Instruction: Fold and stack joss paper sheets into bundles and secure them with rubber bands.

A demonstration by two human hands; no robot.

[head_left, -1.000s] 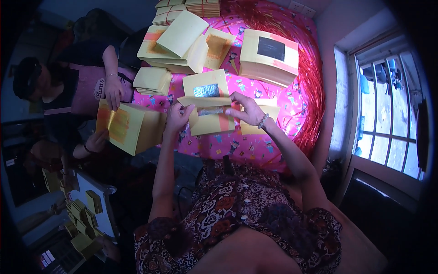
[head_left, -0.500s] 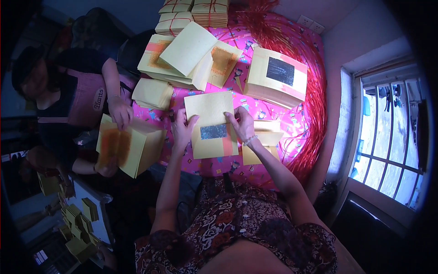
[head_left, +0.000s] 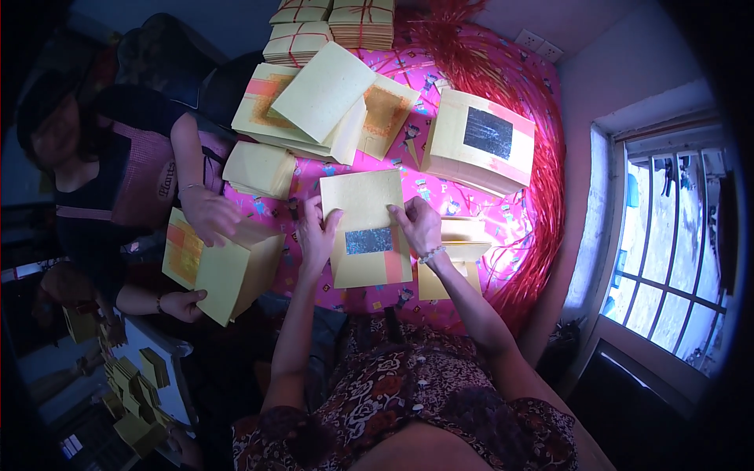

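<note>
Both my hands hold a pale yellow paper sheet (head_left: 361,194) upright in front of me, over another yellow sheet with a black patch (head_left: 369,242) and a pink stripe. My left hand (head_left: 316,234) pinches its left edge, thumb on the near face. On the opposite edge, the thumb and fingers of my right hand (head_left: 420,226) are closed in the same way. Beside my right wrist lie folded yellow papers (head_left: 463,229). A thick stack of yellow paper (head_left: 487,129) with a black patch on top stands beyond that hand.
Loose yellow papers (head_left: 326,90) with orange patches are piled at the far side of the pink tablecloth (head_left: 314,297). Behind them are bundles tied with red string (head_left: 297,41). Red strands (head_left: 542,212) run along the right edge. A co-worker (head_left: 145,173) at left handles yellow sheets (head_left: 224,279).
My hands keep hold of the paper with little movement. The co-worker has lifted one hand off the sheets, and a plain yellow leaf now covers part of the orange patch.
</note>
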